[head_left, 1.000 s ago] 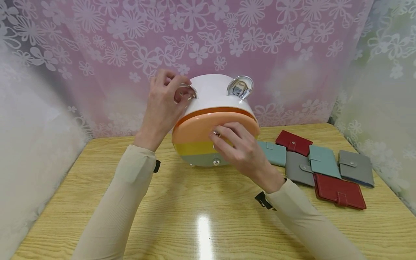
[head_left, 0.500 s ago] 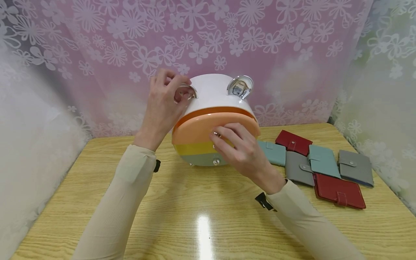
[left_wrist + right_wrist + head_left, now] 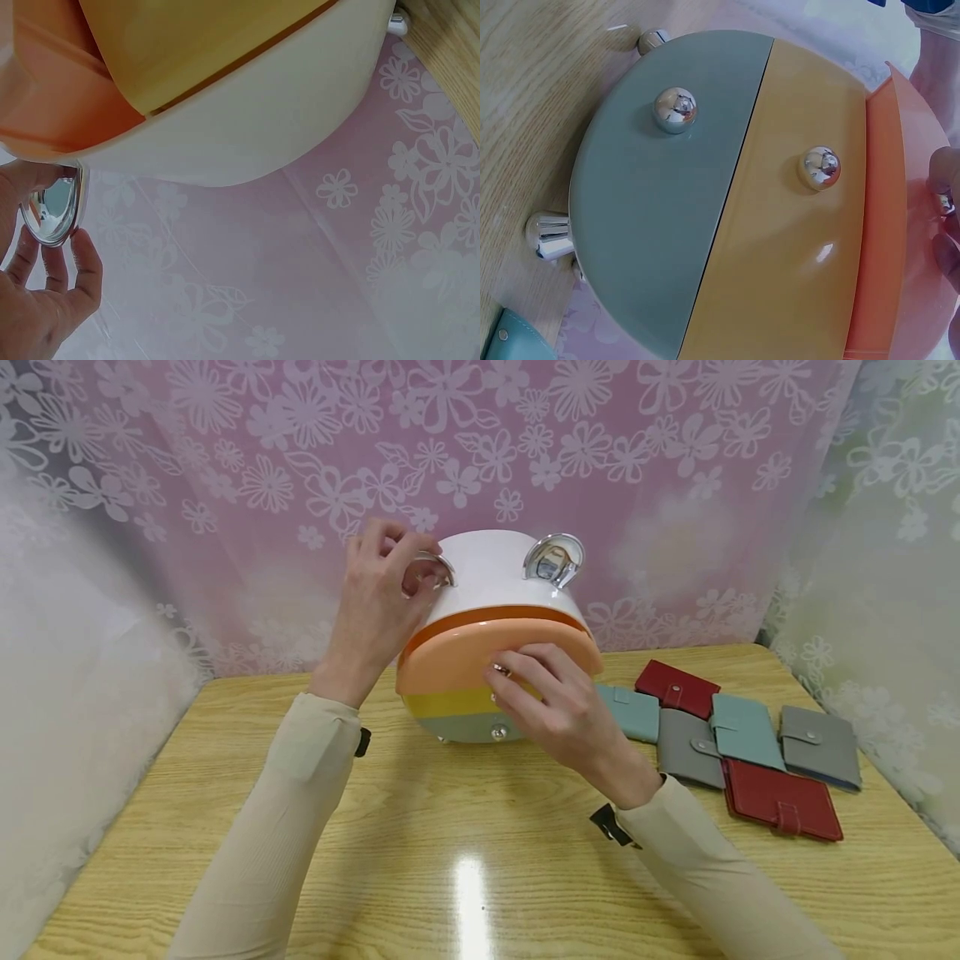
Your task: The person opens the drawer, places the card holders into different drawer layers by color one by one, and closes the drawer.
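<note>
A small rounded drawer cabinet (image 3: 487, 568), white with chrome ears, stands on short feet at the back of the table. My left hand (image 3: 375, 606) grips its left chrome ear (image 3: 58, 206), thumb and fingertips around the rim. With my right hand (image 3: 551, 710) I pinch the chrome knob (image 3: 946, 203) of the orange top drawer (image 3: 457, 656). That drawer is pulled partly out, a dark orange gap showing above its front. Below it, the yellow drawer (image 3: 780, 247) and the grey-green drawer (image 3: 667, 187) are closed, each with a round chrome knob.
Several snap wallets lie to the right of the cabinet: a front red wallet (image 3: 776, 793), a back red wallet (image 3: 675, 685), two teal and two grey, among them a grey wallet (image 3: 821, 743) at the far right. A floral curtain (image 3: 480, 452) hangs behind the table (image 3: 375, 860).
The orange drawer has edged out very slightly, with my right hand still on its knob. My left hand keeps its place on the ear.
</note>
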